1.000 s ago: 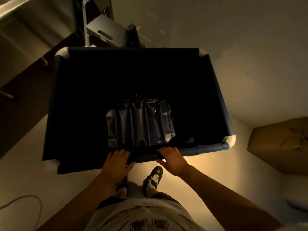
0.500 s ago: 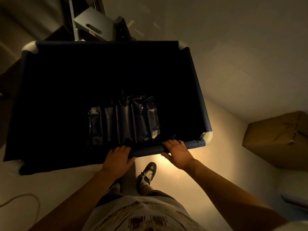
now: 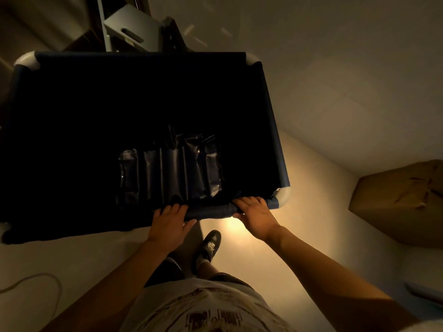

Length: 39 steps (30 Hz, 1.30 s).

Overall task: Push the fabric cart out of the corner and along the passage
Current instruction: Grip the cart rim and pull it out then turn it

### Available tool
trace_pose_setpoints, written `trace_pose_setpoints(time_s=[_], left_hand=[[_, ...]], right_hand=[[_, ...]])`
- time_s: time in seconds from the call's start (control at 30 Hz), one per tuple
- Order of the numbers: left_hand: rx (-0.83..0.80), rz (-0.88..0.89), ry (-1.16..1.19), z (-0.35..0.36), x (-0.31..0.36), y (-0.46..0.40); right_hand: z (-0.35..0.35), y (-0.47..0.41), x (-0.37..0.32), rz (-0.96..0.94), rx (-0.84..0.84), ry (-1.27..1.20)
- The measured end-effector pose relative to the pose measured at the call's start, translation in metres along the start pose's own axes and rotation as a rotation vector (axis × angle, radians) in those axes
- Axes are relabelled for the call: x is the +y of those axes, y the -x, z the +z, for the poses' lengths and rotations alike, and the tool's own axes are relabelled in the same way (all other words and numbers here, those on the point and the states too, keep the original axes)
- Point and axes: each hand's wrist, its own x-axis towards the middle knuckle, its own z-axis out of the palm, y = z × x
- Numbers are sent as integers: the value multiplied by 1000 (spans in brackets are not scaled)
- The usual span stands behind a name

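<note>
Nearest to us, a pale printed shirt [image 3: 211,310] and one dark shoe [image 3: 211,243] on a smooth, light floor [image 3: 299,248]. Our bare arms reach forward. Our left hand [image 3: 169,225] lies on the near rail of the cart [image 3: 275,130], fingers curled over it; our right hand [image 3: 255,215] wraps the same rail close to its white corner joint. The cart stands directly ahead of us, a deep rectangular bin of dark navy cloth stretched over a tube frame. Inside lies something dark, glossy and creased, likely plastic bags [image 3: 170,171]. To push well, we judge we should press evenly through both palms so it rolls straight, watching the brown cardboard box [image 3: 402,202] on our right and the pale shelf [image 3: 131,32] beyond the far rail.
</note>
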Motion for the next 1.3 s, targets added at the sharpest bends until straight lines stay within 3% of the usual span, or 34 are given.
trace_pose_setpoints(time_s=[0.53,0.83,1.13,1.3], left_hand=[[-22,-62,67,-1,-13,14],[72,-42,53,8,-42,29],[-179,-178,117,-5,-42,31],[-179,-302,187,-15,2,28]], right_hand=[[-3,-4,-28,3,-25,3],[3,-16,-50,-34,-78,2],[-25,-50,-16,-312,-293,68],[-67,-86,24,-491,-316,158]])
